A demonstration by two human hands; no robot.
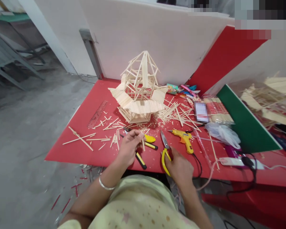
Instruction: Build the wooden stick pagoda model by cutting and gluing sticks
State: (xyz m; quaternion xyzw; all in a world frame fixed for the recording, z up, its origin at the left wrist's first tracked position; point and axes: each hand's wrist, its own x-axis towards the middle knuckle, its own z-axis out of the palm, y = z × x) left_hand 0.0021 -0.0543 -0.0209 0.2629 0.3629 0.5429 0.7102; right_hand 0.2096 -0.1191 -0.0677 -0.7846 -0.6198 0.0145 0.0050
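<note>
My left hand is pinched at the fingertips around a short thin wooden stick, held low over the table's front part. In my right hand is a pair of yellow-handled scissors, blades pointing away from me and seemingly together. Beyond both hands stands a model building made of wooden sticks, with a flared lower roof and a pointed open frame on top. Yellow-and-black cutters lie under and beside my left hand, partly hidden by it.
A yellow glue gun with a black cord lies to the right. Loose sticks and shavings litter the red table. Further right are a phone, a plastic bag, a power strip and a green board. A clear ruler lies left.
</note>
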